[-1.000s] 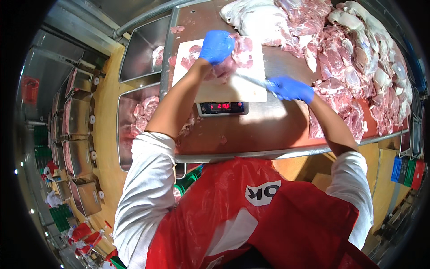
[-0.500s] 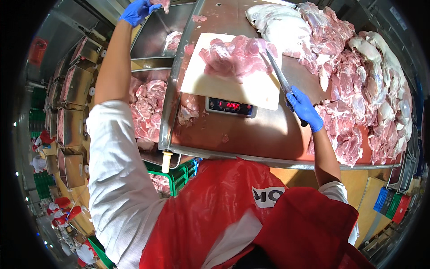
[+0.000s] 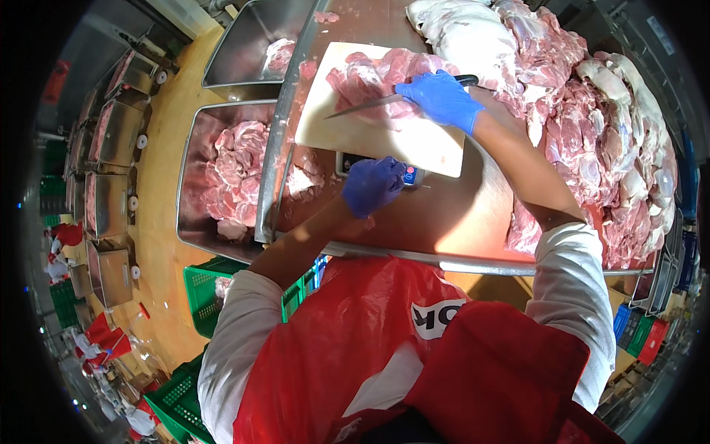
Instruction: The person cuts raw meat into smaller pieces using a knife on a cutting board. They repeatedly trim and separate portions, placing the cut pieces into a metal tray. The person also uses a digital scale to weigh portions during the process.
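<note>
A piece of raw pink meat (image 3: 364,78) lies on a white cutting board (image 3: 314,133). My right hand (image 3: 446,102), in a blue glove, is closed round a knife (image 3: 362,107). Its long blade points left over the meat's near side, and the black handle end sticks out past the hand. My left hand (image 3: 372,185), also blue-gloved, is curled closed over the digital scale (image 3: 411,176) just below the board's near edge. Whatever its fingers hold, if anything, is hidden. The hand covers most of the scale's display.
Large cuts of meat (image 3: 577,140) are heaped along the metal table's right side. Left of the table stand a steel bin (image 3: 191,185) of meat pieces and another steel bin (image 3: 244,55) with one piece. Green crates (image 3: 203,296) sit below. Meat scraps (image 3: 303,177) lie near the table's left edge.
My left hand has come back from above the far left bin, where it held a meat scrap, to the scale. My right hand has brought the knife up and left over the meat.
</note>
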Demonstrator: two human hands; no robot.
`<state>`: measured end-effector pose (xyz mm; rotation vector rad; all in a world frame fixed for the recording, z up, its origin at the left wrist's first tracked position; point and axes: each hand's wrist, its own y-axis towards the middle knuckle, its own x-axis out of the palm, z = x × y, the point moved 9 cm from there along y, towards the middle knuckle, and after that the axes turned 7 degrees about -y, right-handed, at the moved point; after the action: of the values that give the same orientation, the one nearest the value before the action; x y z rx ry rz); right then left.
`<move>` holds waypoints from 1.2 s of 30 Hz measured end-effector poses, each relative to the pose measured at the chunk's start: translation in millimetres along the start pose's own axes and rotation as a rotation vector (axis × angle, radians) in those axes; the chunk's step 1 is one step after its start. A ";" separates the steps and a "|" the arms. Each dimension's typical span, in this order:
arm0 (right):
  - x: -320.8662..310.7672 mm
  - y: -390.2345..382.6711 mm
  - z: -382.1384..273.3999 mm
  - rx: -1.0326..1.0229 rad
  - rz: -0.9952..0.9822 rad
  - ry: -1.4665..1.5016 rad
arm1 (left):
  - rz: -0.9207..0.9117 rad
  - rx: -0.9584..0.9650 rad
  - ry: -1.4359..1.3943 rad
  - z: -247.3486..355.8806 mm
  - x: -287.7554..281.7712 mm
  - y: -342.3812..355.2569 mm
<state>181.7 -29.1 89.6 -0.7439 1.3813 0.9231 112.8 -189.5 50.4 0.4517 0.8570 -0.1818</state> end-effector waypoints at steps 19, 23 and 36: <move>21.0 -154.6 77.7 0.368 0.096 0.184 | 0.161 -0.114 0.336 -39.9 15.5 87.9; 19.7 -82.0 32.3 0.281 0.121 0.248 | 0.180 -0.143 0.354 -50.6 12.1 68.8; 55.8 -89.8 56.4 0.048 -0.186 -0.005 | 0.270 0.042 0.322 -52.3 16.5 40.1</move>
<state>285.3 -16.2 30.8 -0.8184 1.3007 0.7432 100.9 -129.6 20.6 0.6417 1.0974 0.1265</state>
